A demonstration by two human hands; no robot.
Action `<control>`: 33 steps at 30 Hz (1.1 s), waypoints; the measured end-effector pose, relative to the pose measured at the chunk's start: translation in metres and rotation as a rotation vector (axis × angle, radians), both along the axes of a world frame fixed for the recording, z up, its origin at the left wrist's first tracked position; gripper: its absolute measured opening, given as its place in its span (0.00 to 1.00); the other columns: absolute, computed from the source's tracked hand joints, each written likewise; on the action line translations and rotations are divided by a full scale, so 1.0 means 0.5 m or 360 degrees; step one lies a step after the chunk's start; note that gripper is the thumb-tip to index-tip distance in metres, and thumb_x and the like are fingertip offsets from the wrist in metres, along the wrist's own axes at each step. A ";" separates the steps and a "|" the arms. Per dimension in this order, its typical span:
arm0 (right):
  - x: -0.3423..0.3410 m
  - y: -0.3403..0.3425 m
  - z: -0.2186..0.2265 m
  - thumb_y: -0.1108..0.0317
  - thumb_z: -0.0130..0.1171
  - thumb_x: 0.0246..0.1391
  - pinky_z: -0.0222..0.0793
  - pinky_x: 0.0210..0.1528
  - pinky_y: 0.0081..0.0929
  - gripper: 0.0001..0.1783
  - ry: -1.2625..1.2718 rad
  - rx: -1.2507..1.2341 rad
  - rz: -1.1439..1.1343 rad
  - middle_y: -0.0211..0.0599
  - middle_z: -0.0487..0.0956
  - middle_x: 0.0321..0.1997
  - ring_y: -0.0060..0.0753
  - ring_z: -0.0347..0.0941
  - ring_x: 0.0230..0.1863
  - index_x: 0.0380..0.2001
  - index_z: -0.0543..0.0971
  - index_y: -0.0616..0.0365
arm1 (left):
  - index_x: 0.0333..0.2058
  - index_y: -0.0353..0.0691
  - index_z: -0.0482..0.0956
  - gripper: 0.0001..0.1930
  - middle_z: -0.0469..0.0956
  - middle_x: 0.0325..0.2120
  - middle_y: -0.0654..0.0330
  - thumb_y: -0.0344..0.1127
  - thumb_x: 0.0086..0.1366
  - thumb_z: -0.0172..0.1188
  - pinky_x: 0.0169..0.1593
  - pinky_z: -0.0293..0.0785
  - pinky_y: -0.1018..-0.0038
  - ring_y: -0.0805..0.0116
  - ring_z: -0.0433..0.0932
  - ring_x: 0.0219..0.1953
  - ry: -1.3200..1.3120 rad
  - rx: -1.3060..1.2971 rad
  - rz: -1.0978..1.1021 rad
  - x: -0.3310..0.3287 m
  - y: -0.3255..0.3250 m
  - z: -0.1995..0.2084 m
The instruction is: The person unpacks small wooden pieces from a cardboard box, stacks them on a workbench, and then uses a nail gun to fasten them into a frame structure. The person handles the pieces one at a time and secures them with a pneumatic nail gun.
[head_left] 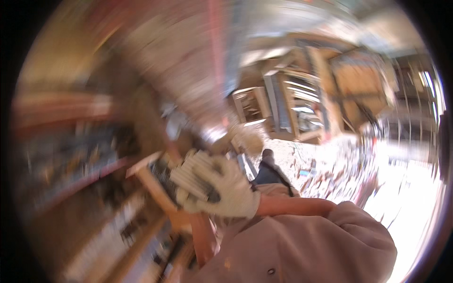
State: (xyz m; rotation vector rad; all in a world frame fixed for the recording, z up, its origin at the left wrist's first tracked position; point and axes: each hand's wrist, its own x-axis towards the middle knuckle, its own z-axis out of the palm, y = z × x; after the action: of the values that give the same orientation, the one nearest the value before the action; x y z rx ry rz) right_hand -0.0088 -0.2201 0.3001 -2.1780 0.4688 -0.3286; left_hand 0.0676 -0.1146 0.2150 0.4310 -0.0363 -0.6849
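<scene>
Both my hands wear off-white work gloves and are close together, left of my body. My right hand (231,191) reaches across from the right, its fingers curled over a pale ridged shape. Motion blur hides whether that shape is a held thing or gloved fingers. My left hand (188,202) lies under and beside the right one, mostly covered, so its grip does not show. Just left of the gloves is a wooden board or box edge (158,188) with a dark inner side; whether the left hand touches it is unclear.
Blurred shelves (80,160) with small items stand at the left, wooden planks (113,236) below. Wooden frames (297,99) and a brown panel (358,80) lean at the back. Scattered debris (325,174) covers the bright ground at the right, near my dark shoe (267,154).
</scene>
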 end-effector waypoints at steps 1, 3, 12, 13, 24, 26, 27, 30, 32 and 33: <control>-0.044 -0.026 -0.004 0.44 0.75 0.44 0.68 0.58 0.53 0.44 -0.0056 -0.0010 -0.0094 0.56 0.68 0.60 0.61 0.68 0.57 0.63 0.75 0.51 | 0.72 0.49 0.59 0.39 0.67 0.65 0.47 0.49 0.64 0.59 0.61 0.73 0.53 0.48 0.69 0.65 -0.0008 0.0037 -0.0122 -0.029 -0.035 0.001; -0.153 -0.083 -0.030 0.45 0.73 0.46 0.67 0.60 0.53 0.45 -0.0183 -0.0010 -0.0260 0.58 0.67 0.64 0.62 0.69 0.58 0.67 0.73 0.49 | 0.72 0.49 0.58 0.41 0.66 0.66 0.47 0.52 0.62 0.58 0.63 0.69 0.51 0.47 0.68 0.65 -0.0037 0.0103 -0.0361 -0.113 -0.110 -0.002; -0.821 -0.282 -0.056 0.40 0.66 0.51 0.68 0.60 0.56 0.45 -0.0164 0.0004 -0.1512 0.65 0.67 0.62 0.68 0.68 0.58 0.69 0.72 0.46 | 0.74 0.49 0.55 0.49 0.63 0.68 0.48 0.60 0.55 0.58 0.71 0.58 0.47 0.46 0.64 0.68 -0.0361 0.0528 -0.1598 -0.693 -0.500 0.037; -0.887 -0.282 -0.050 0.40 0.66 0.52 0.67 0.61 0.57 0.44 -0.0139 0.0071 -0.1669 0.65 0.66 0.62 0.69 0.68 0.58 0.69 0.72 0.47 | 0.74 0.48 0.55 0.51 0.64 0.66 0.47 0.58 0.52 0.62 0.70 0.60 0.48 0.47 0.65 0.67 -0.0251 0.0538 -0.1799 -0.777 -0.534 0.068; -1.338 -0.349 0.001 0.51 0.74 0.49 0.65 0.62 0.56 0.42 -0.0004 0.0124 -0.2752 0.69 0.65 0.61 0.70 0.64 0.60 0.65 0.73 0.56 | 0.67 0.52 0.64 0.40 0.68 0.63 0.51 0.46 0.56 0.69 0.68 0.68 0.48 0.50 0.70 0.64 0.0278 0.0469 -0.3201 -1.303 -0.775 0.046; -1.386 -0.349 -0.012 0.53 0.74 0.50 0.64 0.63 0.55 0.42 0.0024 0.0172 -0.2919 0.68 0.64 0.62 0.68 0.64 0.61 0.65 0.72 0.59 | 0.67 0.52 0.63 0.40 0.71 0.60 0.52 0.44 0.56 0.68 0.67 0.71 0.54 0.52 0.73 0.62 0.0349 0.0666 -0.3528 -1.357 -0.799 -0.015; -1.404 -0.354 -0.021 0.51 0.73 0.50 0.65 0.60 0.55 0.38 0.0035 0.0063 -0.3082 0.64 0.68 0.58 0.65 0.67 0.57 0.61 0.76 0.60 | 0.67 0.52 0.63 0.40 0.72 0.59 0.52 0.43 0.56 0.68 0.66 0.72 0.56 0.53 0.74 0.60 0.0363 0.0747 -0.3522 -1.396 -0.799 -0.014; -1.461 -0.351 -0.064 0.52 0.73 0.50 0.65 0.61 0.56 0.41 -0.0089 0.0030 -0.3268 0.67 0.67 0.59 0.67 0.66 0.59 0.64 0.73 0.60 | 0.67 0.52 0.63 0.39 0.72 0.58 0.53 0.41 0.57 0.68 0.64 0.74 0.57 0.54 0.74 0.60 0.0116 0.0712 -0.3643 -1.494 -0.826 -0.002; -1.493 -0.367 -0.052 0.51 0.73 0.50 0.64 0.62 0.56 0.42 -0.0078 0.0162 -0.3185 0.68 0.66 0.60 0.66 0.66 0.60 0.64 0.73 0.59 | 0.67 0.49 0.62 0.39 0.73 0.58 0.51 0.42 0.58 0.68 0.62 0.76 0.55 0.53 0.76 0.59 0.0233 0.0811 -0.3621 -1.501 -0.828 -0.019; -1.506 -0.385 -0.051 0.51 0.73 0.50 0.64 0.62 0.56 0.42 -0.0084 0.0167 -0.3113 0.68 0.67 0.60 0.66 0.66 0.59 0.64 0.73 0.59 | 0.68 0.47 0.62 0.39 0.74 0.57 0.51 0.43 0.58 0.68 0.62 0.76 0.55 0.53 0.77 0.58 0.0263 0.0818 -0.3548 -1.509 -0.847 0.009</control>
State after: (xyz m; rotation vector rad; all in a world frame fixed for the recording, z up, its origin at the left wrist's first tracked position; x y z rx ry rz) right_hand -0.7617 -0.4126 0.2744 -0.8751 2.3385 -1.2513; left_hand -0.6870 -0.5381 0.2196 0.7241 -0.1975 -2.9658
